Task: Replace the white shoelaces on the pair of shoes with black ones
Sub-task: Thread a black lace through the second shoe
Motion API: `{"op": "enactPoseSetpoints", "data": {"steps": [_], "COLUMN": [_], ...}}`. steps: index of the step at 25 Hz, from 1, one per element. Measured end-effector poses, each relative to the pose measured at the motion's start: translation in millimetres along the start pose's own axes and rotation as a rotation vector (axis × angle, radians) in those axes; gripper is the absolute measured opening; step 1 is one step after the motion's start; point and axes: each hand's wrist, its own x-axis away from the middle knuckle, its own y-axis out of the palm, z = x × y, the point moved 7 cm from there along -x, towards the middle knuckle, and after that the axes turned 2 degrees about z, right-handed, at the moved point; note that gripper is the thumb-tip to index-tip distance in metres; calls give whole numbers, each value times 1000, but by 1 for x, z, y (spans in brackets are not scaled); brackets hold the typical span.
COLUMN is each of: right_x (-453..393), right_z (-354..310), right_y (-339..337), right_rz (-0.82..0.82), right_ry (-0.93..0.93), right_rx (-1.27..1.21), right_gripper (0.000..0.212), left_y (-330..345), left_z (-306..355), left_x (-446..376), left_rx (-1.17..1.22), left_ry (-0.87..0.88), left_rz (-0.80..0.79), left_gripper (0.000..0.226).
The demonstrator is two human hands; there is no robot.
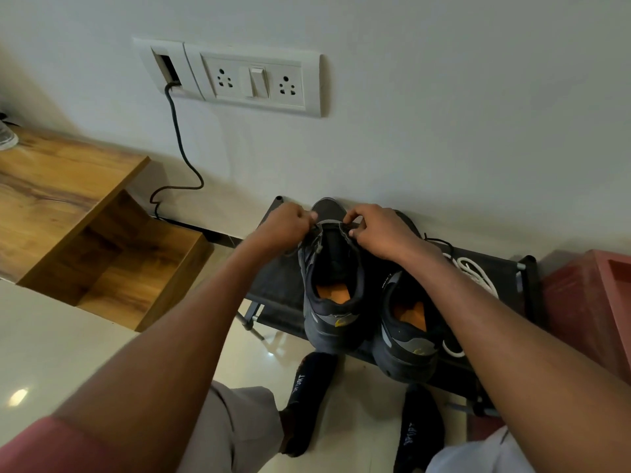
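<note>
Low black fabric shoe rack (283,285) by wall carries two dark grey trainers w/ orange insoles; left trainer (333,285) & right trainer (408,322) side by side. Left hand (286,225) & right hand (379,230) each pinch thin black lace (316,230) at left trainer's toe-end eyelets. Lace looks soft, limp; grip near tip. Loose white rope-like laces (474,271) lie right, just beside right forearm, could snag.
</note>
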Motion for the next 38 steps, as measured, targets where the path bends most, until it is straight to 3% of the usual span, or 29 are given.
{"op": "enactPoseSetpoints", "data": {"steps": [3, 4, 6, 8, 10, 12, 14, 17, 19, 21, 22, 25, 28, 32, 35, 38], "right_x": [-3, -3, -3, -4, -1, 1, 2, 1, 1, 1, 1, -2, -4, -6, -2, -1], "right_z": [4, 3, -2, -9, -17, -24, -22, -21, -22, -20, -19, -15, -3, -1, -9, -12], "right_y": [7, 8, 7, 3, 4, 12, 16, 12, 11, 13, 14, 8, 0, 1, 4, 8], "right_rz": [-46, -58, -54, -21, -58, -131, -164, -109, -102, -110, -115, -66, 4, 15, -40, -93], "right_ry": [17, 9, -5, -47, -149, -242, -238, -214, -211, -200, -194, -152, -44, -40, -50, -54], "right_rx": [35, 52, 46, -49, -121, -75, -37, -59, -75, -47, -39, -118, -231, -184, -192, -153], "right_gripper": [31, 33, 33, 33, 41, 49, 49, 50, 50, 52, 51, 35, 18, 7, 34, 53], "left_y": [-25, -34, -36, -19, -1, 0, -5, -31, -74, -103, -105, -74, -47, -34, -16, -11], "left_z": [18, 20, 20, 10, -3, -8, -5, 15, 35, 50, 48, 19, 3, 10, 16, 7], "left_x": [4, 6, 8, 6, 1, -3, -1, 17, 31, 45, 48, 39, 23, 17, 12, 5], "left_rx": [576, 627, 295, -77, -193, -158, 34, 531, 967, 1305, 1277, 514, 87, -92, -193, -247], "left_ry": [-23, -15, 49, 41, 21, 25, 11, -25, 97, 235, 211, 29, 41, 152, 154, 84], "left_rz": [73, 124, 200, 124, -9, -47, -33, 51, 157, 148, 165, 245, 168, 123, 87, 93], "left_gripper": [32, 32, 34, 39, 43, 40, 37, 30, 25, 22, 22, 21, 35, 53, 21, 39]}}
